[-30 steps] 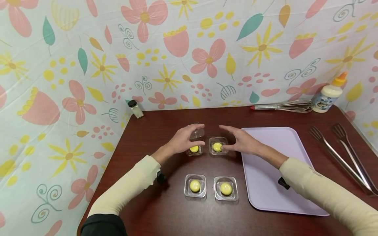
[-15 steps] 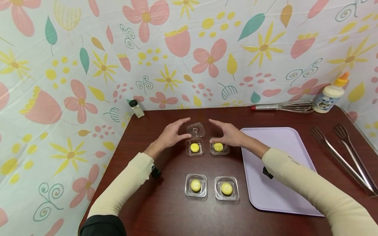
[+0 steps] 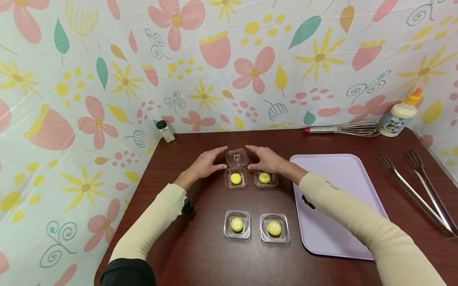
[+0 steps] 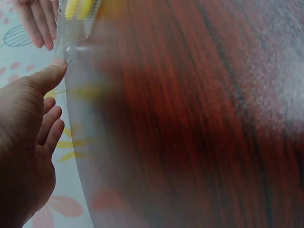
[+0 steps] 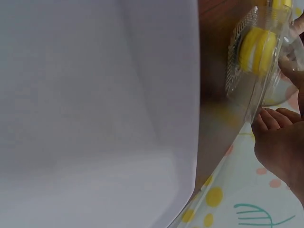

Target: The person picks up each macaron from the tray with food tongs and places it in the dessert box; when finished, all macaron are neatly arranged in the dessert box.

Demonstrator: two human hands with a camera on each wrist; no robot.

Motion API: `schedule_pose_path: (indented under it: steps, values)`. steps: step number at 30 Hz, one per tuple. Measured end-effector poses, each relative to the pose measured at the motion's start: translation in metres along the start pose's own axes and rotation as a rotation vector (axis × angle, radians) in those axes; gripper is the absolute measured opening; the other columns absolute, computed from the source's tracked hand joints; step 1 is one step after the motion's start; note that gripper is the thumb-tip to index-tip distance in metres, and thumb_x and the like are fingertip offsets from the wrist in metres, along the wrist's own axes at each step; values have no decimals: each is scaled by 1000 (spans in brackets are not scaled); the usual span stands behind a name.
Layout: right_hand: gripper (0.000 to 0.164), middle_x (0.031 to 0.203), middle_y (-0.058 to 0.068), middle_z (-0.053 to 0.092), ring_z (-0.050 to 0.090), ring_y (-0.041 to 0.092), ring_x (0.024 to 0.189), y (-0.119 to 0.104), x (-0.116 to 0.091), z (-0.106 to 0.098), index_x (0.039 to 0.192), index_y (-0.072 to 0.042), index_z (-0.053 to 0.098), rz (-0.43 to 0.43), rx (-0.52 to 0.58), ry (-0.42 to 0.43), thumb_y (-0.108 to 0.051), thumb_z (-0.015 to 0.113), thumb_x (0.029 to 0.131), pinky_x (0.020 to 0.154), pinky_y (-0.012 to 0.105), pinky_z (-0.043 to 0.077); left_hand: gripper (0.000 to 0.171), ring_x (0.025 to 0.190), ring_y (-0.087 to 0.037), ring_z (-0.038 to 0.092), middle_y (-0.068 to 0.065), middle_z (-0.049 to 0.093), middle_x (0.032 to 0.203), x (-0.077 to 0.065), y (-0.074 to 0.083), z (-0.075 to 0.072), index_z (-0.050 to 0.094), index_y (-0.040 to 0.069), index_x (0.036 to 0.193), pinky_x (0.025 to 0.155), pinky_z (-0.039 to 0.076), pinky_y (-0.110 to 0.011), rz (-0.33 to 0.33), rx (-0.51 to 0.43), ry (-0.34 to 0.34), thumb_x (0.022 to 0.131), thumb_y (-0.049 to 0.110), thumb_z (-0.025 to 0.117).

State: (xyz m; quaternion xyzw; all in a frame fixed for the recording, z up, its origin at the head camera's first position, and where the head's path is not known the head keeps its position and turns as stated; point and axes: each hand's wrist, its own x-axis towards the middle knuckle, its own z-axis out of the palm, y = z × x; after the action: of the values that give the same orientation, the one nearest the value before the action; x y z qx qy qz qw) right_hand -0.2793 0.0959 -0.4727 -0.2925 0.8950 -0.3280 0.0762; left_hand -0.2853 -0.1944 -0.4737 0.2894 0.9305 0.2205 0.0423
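A clear plastic box [image 3: 235, 186] stands with its lid [image 3: 237, 158] raised behind it, holding a yellow macaron [image 3: 235, 178]. My left hand [image 3: 204, 163] is at its left side, fingers extended, thumb tip close to the hinge side; whether it touches cannot be told. My right hand [image 3: 269, 159] faces it from the right, thumb and fingers spread apart, near the lid's right edge. Under the right hand is a second clear box [image 3: 266, 185] with a macaron [image 3: 264, 177], partly covered by that hand. In the right wrist view, a macaron [image 5: 257, 50] shows yellow shells around a pale filling.
Nearer me are two more clear boxes [image 3: 237, 235] [image 3: 274, 239] with macarons. On the right lie a lilac tray [image 3: 336, 222], metal tongs [image 3: 415, 192] and a whisk [image 3: 343, 129], beside a glue bottle [image 3: 398, 115]. A small black-capped jar [image 3: 165, 132] stands at the back left.
My left hand has moved left, uncovering the raised lid and the macaron in front of it. My right hand has shifted left, toward that lid.
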Motion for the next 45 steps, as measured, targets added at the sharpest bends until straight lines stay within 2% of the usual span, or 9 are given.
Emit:
schedule_pose_path:
  steps: [7,13,26,36,45]
  values:
    - [89,159,26,47,48,40,145,-4,9,7,161,7,35,14,-17,-19,-15,86,92,116,53,44,78,144,-27,52,-10,51,160,3,1,5,45,5,160,118,43,-46,36,16,-12,97,30,81]
    - [89,159,24,47,47,39,146,-4,16,9,161,7,35,17,-11,-17,-13,87,91,117,52,43,77,144,-26,52,-10,52,159,5,2,7,46,6,160,118,43,-45,36,11,-10,96,30,82]
    - [80,156,25,51,52,39,143,-3,22,11,157,8,41,4,24,6,-10,85,92,117,50,44,76,142,-26,54,-10,53,159,7,1,8,47,7,159,116,45,-46,41,-1,-17,97,32,81]
    - [78,155,26,52,53,39,141,-12,21,2,155,8,44,-2,81,70,-8,86,91,115,51,45,76,136,-26,59,-7,54,158,8,4,-4,48,10,159,112,49,-42,43,-63,8,95,30,83]
    - [77,147,25,59,58,40,136,-23,8,-5,150,8,50,-64,75,147,-10,89,87,113,52,48,80,130,-24,62,-5,57,155,2,14,-15,51,9,157,110,51,-43,78,-146,49,90,30,88]
